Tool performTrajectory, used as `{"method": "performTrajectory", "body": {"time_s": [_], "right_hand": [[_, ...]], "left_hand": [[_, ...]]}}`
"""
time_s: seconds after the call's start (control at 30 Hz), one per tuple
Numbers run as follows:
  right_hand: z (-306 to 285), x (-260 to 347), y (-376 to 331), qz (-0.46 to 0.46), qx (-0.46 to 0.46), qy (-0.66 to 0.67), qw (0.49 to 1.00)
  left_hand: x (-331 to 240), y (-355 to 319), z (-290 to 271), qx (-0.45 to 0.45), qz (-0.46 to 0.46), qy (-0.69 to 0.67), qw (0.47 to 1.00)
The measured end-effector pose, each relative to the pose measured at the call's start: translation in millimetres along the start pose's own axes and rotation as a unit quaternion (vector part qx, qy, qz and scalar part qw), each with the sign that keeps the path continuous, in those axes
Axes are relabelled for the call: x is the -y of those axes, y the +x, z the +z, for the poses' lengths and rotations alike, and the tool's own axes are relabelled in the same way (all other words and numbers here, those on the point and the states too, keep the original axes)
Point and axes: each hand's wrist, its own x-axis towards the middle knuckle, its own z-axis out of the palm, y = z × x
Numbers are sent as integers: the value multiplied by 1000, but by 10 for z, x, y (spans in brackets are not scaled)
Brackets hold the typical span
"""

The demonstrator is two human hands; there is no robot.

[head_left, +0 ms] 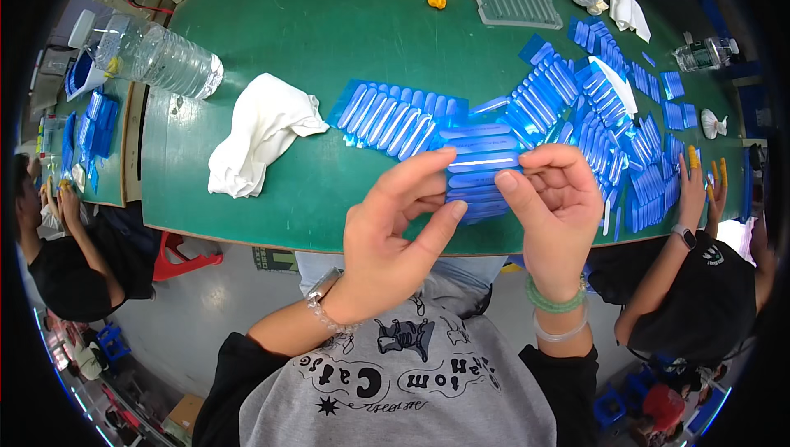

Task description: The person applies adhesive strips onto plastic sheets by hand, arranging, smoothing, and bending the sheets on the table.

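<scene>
Between my two hands, over the table's near edge, is a blue film sheet (479, 182) with a row of long rounded strips. My left hand (395, 229) pinches its left edge between thumb and fingers. At the opposite edge, my right hand (564, 208) grips with the thumb on the front and the fingers curled. Just beyond the held sheet, another blue sheet of strips (393, 118) lies flat. Many similar sheets (539, 93) are piled loosely to the right, with a white piece (613, 85) among them.
On the green table (329, 44) are a white cloth (263, 134), a large clear bottle (164, 56), small yellow finger cots (436, 1) and a clear ribbed tray (516, 5). People sit at both sides; yellow-tipped fingers (695, 163) of one reach the right-hand pile.
</scene>
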Motion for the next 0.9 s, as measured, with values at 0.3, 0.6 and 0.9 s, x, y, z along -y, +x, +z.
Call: {"method": "performTrajectory", "body": {"time_s": [0.3,0.6,0.9], "right_hand": [[-30,-25,-15,-12,10,-19,1000],[-78,-129,4,-24,79,-5,997],[188,-72,59,2,40,17,999]], "left_hand": [[-128,185,86,-69,5,-70,995],[-72,208,55,-79,-25,-75,994],[-80,201,-108,-63,-50,-67,995]]}}
